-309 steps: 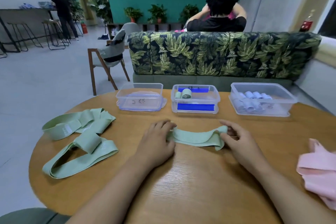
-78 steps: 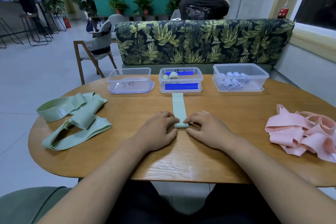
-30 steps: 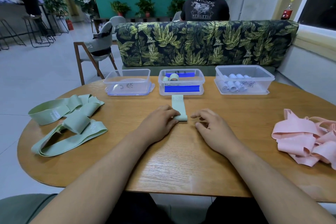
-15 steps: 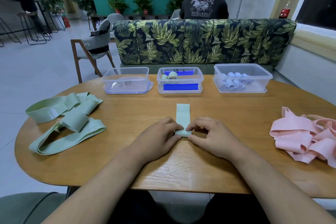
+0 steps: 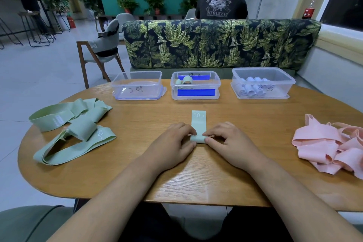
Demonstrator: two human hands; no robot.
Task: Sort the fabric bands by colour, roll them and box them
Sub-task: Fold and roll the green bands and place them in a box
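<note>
since the green band (image 5: 198, 124) lies in the middle of the table (image 5: 196, 175) with its long axis running from near edge to far edge, rolling should go straight away; the left hand (image 5: 174, 140) and right hand (image 5: 230, 141) (equally near) both pinch its rolled near end.

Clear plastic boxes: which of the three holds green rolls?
The middle clear plastic box, marked by blue strips; the left box shows no rolls, the right box holds whitish rolls.

Single head-worn camera, looking forward and down, close over the round wooden desk (image 5: 196, 179), leaf-patterned sofa (image 5: 216, 43) straight ahead beyond it
</note>
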